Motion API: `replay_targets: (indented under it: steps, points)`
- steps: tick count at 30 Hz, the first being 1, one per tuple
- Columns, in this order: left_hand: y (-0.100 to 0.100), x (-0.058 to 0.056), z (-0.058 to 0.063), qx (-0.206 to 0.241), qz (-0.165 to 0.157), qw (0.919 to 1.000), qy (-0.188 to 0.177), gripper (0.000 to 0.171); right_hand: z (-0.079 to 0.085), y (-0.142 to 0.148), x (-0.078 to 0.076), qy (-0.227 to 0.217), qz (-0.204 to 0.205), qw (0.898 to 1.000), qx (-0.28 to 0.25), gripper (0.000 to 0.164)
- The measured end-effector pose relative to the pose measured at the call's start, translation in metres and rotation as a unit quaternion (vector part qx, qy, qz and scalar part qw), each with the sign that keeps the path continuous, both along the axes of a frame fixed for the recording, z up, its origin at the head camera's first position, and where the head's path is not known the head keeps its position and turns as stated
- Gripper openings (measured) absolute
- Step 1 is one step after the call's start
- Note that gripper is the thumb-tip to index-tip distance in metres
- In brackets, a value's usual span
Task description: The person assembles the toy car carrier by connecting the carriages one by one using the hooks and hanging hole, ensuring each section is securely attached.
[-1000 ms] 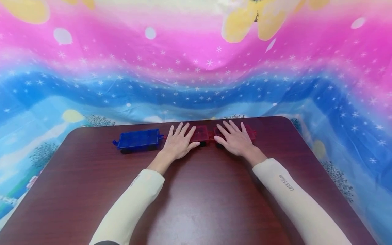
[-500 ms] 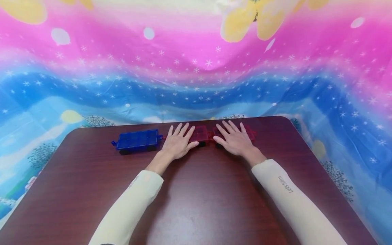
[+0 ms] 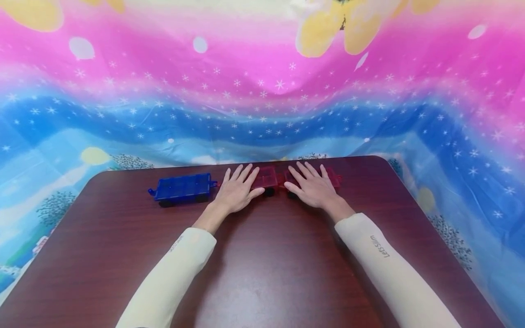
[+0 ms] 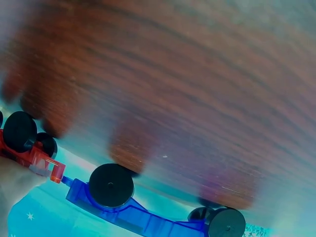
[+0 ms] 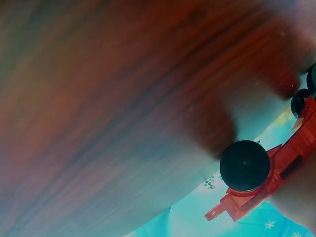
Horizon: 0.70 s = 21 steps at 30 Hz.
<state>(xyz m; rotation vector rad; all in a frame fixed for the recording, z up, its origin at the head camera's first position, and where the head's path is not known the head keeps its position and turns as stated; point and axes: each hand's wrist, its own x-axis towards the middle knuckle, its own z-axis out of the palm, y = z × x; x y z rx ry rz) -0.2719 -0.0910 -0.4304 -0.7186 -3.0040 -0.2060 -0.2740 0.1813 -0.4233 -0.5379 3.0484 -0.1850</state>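
Three see-through plastic toy train wagons with black wheels stand in a row near the table's far edge. At the left is the blue wagon point(image 3: 184, 187), its right end meeting the red coupling point(image 4: 57, 172) of the middle red wagon point(image 3: 268, 176). My left hand point(image 3: 235, 193) lies over that middle wagon with fingers straight and spread, hiding its left part. Over the right red wagon point(image 5: 286, 165) rests my right hand point(image 3: 316, 189), also straight-fingered. The two red wagons adjoin between the hands.
The dark wood table point(image 3: 254, 264) has rounded far corners. Behind it and along both sides hangs a pink and blue cloth point(image 3: 262, 109) with snowflakes, close to the far edge. Cream sleeves cover both forearms.
Both hands and the row of wagons have shifted slightly to the left together. The fingers keep the same spread pose.
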Motion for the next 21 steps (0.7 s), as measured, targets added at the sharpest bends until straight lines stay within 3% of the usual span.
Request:
replay_targets:
  steps: [21]
  points:
    - [-0.0039, -0.0005, 0.0019, 0.003, -0.017, 0.9999, -0.004, 0.075, 0.0003, 0.0027, -0.0033, -0.002, -0.004, 1.0, 0.016, 0.081]
